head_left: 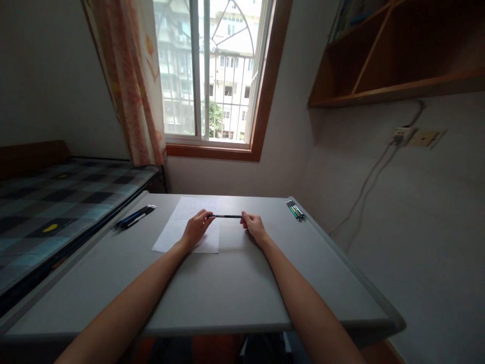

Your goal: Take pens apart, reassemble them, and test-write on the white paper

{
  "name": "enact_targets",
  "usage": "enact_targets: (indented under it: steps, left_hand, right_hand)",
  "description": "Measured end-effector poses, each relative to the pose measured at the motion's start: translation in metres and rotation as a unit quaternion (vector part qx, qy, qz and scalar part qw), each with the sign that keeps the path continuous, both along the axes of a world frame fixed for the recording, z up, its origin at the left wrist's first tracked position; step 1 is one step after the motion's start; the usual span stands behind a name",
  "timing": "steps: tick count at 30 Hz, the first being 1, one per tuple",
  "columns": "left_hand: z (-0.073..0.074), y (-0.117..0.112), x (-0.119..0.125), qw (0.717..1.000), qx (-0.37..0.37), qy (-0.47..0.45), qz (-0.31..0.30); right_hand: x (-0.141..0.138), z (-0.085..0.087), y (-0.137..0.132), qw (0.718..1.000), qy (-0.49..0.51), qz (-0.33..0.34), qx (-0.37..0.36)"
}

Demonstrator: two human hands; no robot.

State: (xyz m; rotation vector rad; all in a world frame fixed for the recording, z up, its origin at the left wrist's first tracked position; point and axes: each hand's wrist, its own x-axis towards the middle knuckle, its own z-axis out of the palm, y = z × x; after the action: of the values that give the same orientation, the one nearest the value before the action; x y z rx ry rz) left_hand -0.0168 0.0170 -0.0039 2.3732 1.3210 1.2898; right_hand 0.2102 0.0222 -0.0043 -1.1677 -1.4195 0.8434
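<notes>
A thin dark pen [227, 216] is held level just above a grey table [212, 288]. My left hand [197, 227] pinches its left end, and my right hand [253, 225] pinches its right end. Both hands have their fingers closed on the pen. Under my left hand lies a white sheet of paper [178, 222], flat on the table. Both forearms stretch forward from the near edge of the table.
Several dark pens [135, 216] lie at the table's left edge, and a few more pens [295, 210] lie at its far right corner. A bed with a checked cover [49, 202] stands to the left. A window, a curtain and a wooden wall shelf [386, 65] are beyond.
</notes>
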Motion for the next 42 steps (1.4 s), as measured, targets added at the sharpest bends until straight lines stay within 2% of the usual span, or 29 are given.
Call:
enact_targets:
  steps: [8, 16, 25, 30, 42]
  left_hand:
    - [-0.0026, 0.0008, 0.0013, 0.998, -0.057, -0.003, 0.022]
    - [-0.0004, -0.0014, 0.0013, 0.997, -0.076, 0.001, 0.010]
    - [-0.0063, 0.0018, 0.0012, 0.995, -0.097, 0.009, 0.006]
    - [-0.0057, 0.0014, 0.0005, 0.995, -0.101, 0.000, 0.002]
    - [-0.0017, -0.0022, 0.0035, 0.993, -0.117, -0.025, -0.010]
  right_hand:
    - [0.0012, 0.0011, -0.0012, 1.000, -0.022, 0.018, 0.011]
    - [0.0024, 0.0044, -0.0028, 0.999, -0.028, 0.022, 0.014]
    - [0.0039, 0.0047, -0.0043, 0.999, -0.036, 0.027, 0.019]
    - [0.0031, 0.0074, -0.0052, 0.999, -0.006, 0.043, 0.009]
    - [-0.0006, 0.0085, -0.0044, 0.999, 0.050, 0.017, -0.005]
